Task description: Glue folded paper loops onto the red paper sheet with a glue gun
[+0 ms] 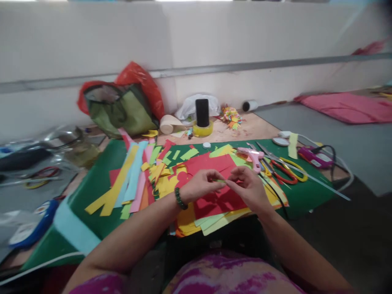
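Head view: the left hand [200, 185] and right hand [249, 188] meet over a red paper sheet [214, 163] on the table [306, 192]. Each pinches one end of a green paper strip [221, 180], whose long axis runs left to right between them, equally near both.

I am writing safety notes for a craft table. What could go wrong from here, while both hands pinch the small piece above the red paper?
1. The green strip pinched between the left hand and the right hand looks thin; it may tear or slip.
2. The pink glue gun lies on paper just beyond the right hand; if it is hot, it could burn fingers.
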A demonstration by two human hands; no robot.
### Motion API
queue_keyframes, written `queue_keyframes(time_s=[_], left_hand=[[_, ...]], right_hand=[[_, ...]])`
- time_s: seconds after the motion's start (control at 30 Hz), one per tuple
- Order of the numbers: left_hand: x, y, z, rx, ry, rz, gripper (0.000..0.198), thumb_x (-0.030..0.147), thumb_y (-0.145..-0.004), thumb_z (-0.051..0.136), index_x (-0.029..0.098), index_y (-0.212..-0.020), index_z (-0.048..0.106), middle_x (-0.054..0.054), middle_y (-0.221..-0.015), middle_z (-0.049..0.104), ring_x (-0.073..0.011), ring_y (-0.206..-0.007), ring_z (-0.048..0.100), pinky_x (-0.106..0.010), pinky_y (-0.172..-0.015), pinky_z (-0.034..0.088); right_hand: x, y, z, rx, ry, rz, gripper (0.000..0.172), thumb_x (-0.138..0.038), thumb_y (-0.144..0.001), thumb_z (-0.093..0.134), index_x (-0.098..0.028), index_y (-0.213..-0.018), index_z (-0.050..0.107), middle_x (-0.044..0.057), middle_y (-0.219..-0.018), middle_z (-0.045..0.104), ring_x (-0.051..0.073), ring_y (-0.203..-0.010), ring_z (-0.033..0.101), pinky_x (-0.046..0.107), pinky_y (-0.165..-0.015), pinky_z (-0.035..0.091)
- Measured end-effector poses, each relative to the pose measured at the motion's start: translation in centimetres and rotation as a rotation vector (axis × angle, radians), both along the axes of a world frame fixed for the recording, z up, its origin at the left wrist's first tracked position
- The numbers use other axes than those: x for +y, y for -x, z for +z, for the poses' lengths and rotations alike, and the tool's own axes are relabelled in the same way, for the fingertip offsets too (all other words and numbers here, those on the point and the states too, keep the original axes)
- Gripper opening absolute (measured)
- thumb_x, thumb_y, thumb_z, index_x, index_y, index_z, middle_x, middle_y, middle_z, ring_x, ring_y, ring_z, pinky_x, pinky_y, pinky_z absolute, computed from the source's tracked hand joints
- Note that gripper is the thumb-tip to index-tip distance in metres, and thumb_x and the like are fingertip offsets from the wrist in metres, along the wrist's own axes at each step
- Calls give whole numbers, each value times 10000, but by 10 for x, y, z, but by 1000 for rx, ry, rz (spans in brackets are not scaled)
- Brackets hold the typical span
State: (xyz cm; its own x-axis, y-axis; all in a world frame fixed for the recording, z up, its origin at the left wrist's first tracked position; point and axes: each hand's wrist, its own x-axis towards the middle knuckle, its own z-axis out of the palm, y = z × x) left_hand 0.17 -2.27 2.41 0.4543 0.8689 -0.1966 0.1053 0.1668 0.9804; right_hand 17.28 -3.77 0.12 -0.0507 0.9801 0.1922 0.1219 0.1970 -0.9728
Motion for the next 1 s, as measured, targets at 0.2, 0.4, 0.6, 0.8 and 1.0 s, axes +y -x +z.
queue_keyframes(time_s=[0.2,0.4,0.6,0.8,1.0], left_hand=[[18,24,11,15,-159,137,85,215,-703,673,142,-736,644,-7,-668,635,-108,-614,584,-240,-623,481],[65,93,17,188,-237,538,48,170,-589,643,151,-620,611,17,-606,598,-113,-618,551,-234,-621,436],[86,132,1,252,-202,666,89,184,-557,652,161,-568,567,24,-548,571,-105,-549,509,-240,-575,407],[88,133,-12,295,-184,586,116,194,-531,737,137,-611,674,-1,-566,624,-119,-570,529,-246,-579,392],[90,151,-8,271,-251,637,271,376,-600,779,147,-740,736,-25,-694,694,-150,-701,584,-255,-666,429]], right_hand=[[-2,-4,-7,-76,-101,-76,392,-473,-768,676,-224,-1048,562,85,-946,694,194,-830,661,316,-673,554],[0,-5,-17,-187,-87,-44,316,-468,-778,647,-209,-953,602,75,-834,697,197,-742,661,313,-624,556],[2,-2,-30,-271,-61,50,271,-462,-816,594,-211,-912,631,64,-814,697,194,-731,666,311,-650,565],[2,-3,-30,-333,-52,96,264,-469,-804,590,-218,-875,638,60,-785,713,201,-692,671,321,-654,566],[3,-3,-30,-380,-48,112,273,-485,-804,584,-225,-864,639,59,-751,715,211,-653,675,324,-617,562]])
